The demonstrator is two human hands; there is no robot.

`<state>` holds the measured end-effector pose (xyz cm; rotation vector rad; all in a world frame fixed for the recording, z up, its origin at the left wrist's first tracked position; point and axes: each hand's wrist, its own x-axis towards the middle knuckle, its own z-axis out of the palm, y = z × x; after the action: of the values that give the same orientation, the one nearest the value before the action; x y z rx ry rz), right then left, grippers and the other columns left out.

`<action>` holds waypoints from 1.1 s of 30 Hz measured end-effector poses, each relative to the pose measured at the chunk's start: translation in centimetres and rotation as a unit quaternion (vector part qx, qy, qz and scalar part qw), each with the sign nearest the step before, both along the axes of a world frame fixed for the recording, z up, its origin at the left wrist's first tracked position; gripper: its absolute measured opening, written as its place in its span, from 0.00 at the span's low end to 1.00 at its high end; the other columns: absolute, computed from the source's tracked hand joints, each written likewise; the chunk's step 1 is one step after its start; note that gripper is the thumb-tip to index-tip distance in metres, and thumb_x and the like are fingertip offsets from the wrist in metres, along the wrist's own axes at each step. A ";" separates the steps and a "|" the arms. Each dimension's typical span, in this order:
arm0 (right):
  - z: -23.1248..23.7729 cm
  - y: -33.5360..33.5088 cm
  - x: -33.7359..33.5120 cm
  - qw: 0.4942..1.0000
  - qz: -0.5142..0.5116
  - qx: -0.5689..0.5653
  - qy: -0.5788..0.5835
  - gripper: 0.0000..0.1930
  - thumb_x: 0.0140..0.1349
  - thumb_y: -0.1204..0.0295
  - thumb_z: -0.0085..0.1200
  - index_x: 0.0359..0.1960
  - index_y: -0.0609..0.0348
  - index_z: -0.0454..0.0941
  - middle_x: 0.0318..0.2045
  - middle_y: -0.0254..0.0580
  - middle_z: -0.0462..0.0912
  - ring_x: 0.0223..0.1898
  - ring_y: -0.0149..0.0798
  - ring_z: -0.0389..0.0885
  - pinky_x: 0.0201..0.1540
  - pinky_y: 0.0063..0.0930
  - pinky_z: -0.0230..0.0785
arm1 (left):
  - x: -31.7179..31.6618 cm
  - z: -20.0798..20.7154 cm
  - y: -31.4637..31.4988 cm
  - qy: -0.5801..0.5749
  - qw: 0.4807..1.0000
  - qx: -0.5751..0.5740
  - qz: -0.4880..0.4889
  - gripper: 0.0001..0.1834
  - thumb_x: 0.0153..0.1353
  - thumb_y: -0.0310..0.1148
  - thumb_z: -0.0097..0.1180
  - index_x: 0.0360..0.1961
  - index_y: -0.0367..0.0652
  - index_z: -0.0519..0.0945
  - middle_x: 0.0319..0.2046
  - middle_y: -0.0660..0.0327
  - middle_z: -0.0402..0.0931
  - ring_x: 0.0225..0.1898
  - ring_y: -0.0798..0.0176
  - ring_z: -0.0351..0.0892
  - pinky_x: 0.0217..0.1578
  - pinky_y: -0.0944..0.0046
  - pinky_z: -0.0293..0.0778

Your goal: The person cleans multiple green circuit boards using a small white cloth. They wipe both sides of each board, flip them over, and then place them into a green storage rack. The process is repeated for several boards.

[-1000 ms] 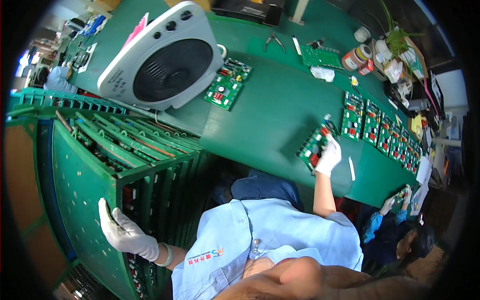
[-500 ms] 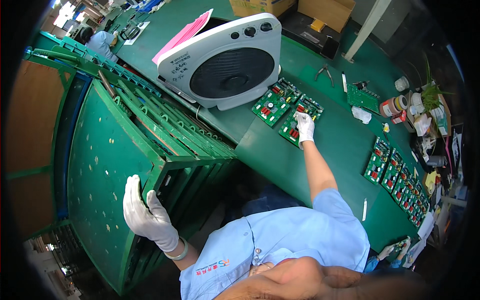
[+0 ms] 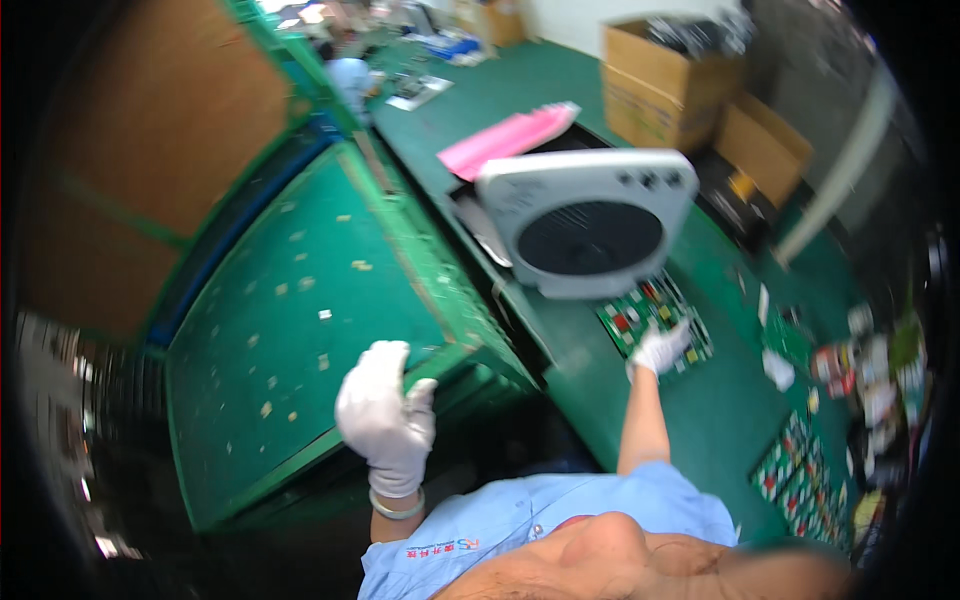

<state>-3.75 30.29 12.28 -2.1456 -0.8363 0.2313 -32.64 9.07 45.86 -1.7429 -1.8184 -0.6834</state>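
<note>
My left hand [image 3: 386,418], in a white glove, is raised beside the front edge of a green rack [image 3: 310,330]. Its fingers are stretched up with the thumb apart, and nothing shows in it. On the green bench, my white-gloved right hand [image 3: 660,350] lies over a green circuit board [image 3: 700,347] with its fingers apart. Blur hides exactly where they touch. Close by on the left is another circuit board [image 3: 622,318] with red parts, just in front of a grey-white box fan [image 3: 590,225].
More circuit boards [image 3: 800,480] lie in a row at the right. Jars and small items [image 3: 835,365] crowd the bench's right side. Cardboard boxes [image 3: 660,85] stand at the back, near a pink sheet [image 3: 510,138]. Far left, a person [image 3: 350,80] sits by the bench.
The view has swung left and blurred, so the fan and boards appear farther right. My left hand stays raised near the rack; my right hand stays over the circuit board.
</note>
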 end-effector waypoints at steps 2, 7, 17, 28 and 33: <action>-1.4 1.5 1.8 0.995 0.055 -0.084 -0.005 0.38 0.59 0.54 0.62 0.71 0.49 0.63 0.67 0.53 0.68 0.66 0.54 0.68 0.65 0.45 0.65 | 0.1 0.6 0.7 -0.020 1.000 0.008 -0.016 0.19 0.64 0.42 0.60 0.48 0.37 0.82 0.44 0.50 0.83 0.46 0.44 0.83 0.49 0.51 0.77; -0.1 5.1 0.4 0.953 0.117 -0.277 -0.034 0.31 0.54 0.40 0.64 0.59 0.33 0.78 0.56 0.44 0.80 0.54 0.53 0.80 0.52 0.52 0.75 | -0.7 -0.1 0.1 -0.031 0.999 0.030 -0.007 0.21 0.60 0.43 0.63 0.46 0.37 0.83 0.41 0.48 0.83 0.43 0.43 0.83 0.45 0.50 0.78; 6.1 3.6 -3.3 0.902 0.285 -0.294 -0.141 0.28 0.62 0.42 0.53 0.48 0.54 0.86 0.44 0.46 0.87 0.45 0.44 0.86 0.49 0.46 0.79 | -0.6 0.5 -1.9 -0.096 0.994 0.042 -0.013 0.22 0.55 0.45 0.63 0.46 0.44 0.79 0.41 0.56 0.78 0.38 0.53 0.79 0.41 0.57 0.74; 11.7 0.4 -9.2 0.858 0.490 -0.126 -0.082 0.26 0.63 0.47 0.54 0.48 0.56 0.85 0.44 0.45 0.87 0.46 0.42 0.85 0.50 0.43 0.77 | -0.9 -1.4 -2.4 -0.067 0.995 0.060 0.046 0.33 0.54 0.51 0.62 0.53 0.37 0.75 0.35 0.57 0.72 0.35 0.56 0.74 0.38 0.59 0.70; 13.6 -0.5 -10.2 0.838 0.535 -0.092 -0.065 0.25 0.64 0.49 0.54 0.49 0.57 0.85 0.45 0.45 0.87 0.47 0.41 0.85 0.51 0.41 0.76 | -0.9 -1.7 -2.0 -0.054 0.993 0.094 0.040 0.33 0.54 0.52 0.62 0.54 0.39 0.75 0.32 0.58 0.70 0.34 0.57 0.73 0.37 0.59 0.68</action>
<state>-13.95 29.84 25.88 -1.6237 -2.1060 0.7509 -33.51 7.08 44.12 -1.5281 -1.8208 -0.9012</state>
